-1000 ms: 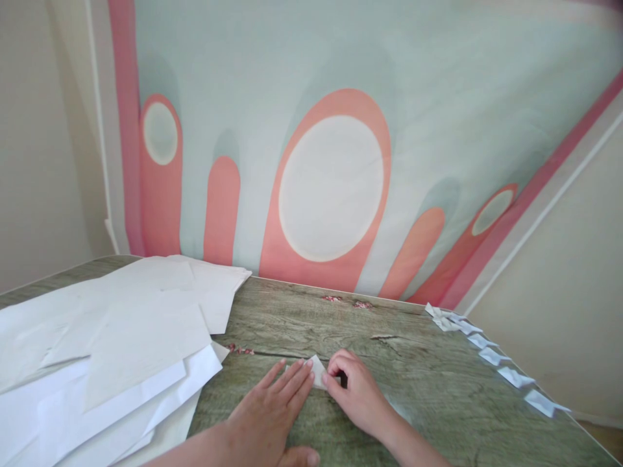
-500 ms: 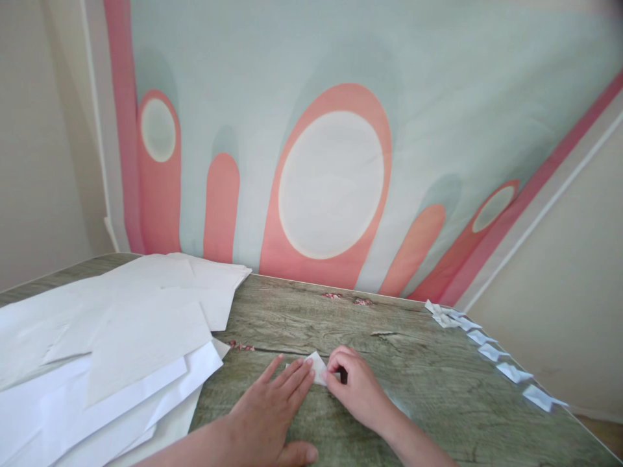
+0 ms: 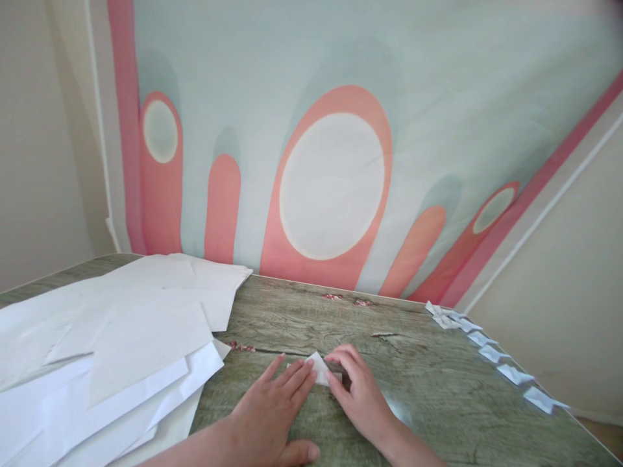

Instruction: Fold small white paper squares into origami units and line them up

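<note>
Left hand point(image 3: 270, 412): laid palm down, fingers extended and close together except for a spread forefinger or little finger at the side, which I cannot tell apart; the fingertips press on the folded paper point(image 3: 319, 367), with no grip around it.
Right hand point(image 3: 361, 394): half open and loosely curled, thumb and forefinger parted; the thumb tip is at the paper's right part, and whether it touches I cannot tell.
Folded paper: on the desk point(image 3: 467, 395) between the two hands; a white peak points to the far edge, while the long axis seems to run left to right, partly hidden by fingers.
Room to move: wood-grain surface lies between hands and far edge, and between right hand and right edge.
Loose sheets point(image 3: 150, 344): overlapping across the left side, reaching the far edge.
Folded pieces point(image 3: 514, 376): small, white, lined along the right edge, bunched near the far right corner.
Desk top: grey-green, with reddish marks point(image 3: 363, 303).
Backdrop point(image 3: 204, 84): pale green and coral, behind the far edge.
Walls point(image 3: 43, 143): plain, both sides.
</note>
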{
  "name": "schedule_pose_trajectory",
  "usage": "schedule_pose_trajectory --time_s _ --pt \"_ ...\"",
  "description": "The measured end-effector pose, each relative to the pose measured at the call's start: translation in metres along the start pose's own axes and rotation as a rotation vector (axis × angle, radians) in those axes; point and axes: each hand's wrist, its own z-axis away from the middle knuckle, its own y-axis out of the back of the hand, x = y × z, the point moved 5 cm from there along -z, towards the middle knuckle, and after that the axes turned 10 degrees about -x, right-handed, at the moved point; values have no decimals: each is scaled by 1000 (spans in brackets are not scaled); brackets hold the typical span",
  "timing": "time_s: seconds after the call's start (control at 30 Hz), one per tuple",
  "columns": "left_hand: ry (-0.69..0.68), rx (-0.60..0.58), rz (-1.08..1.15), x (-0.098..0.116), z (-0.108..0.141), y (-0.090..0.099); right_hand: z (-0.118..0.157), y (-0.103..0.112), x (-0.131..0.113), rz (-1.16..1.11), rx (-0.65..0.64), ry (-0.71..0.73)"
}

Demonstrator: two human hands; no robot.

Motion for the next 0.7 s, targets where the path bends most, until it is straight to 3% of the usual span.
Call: schedule_pose_trajectory --time_s 0.23,0.7 --pt "40 8 -49 -2 -1 1 7 -8 -27 292 0 216" --pt "24 61 -59 -3 -2 3 6 -28 -15 517 -10 291"
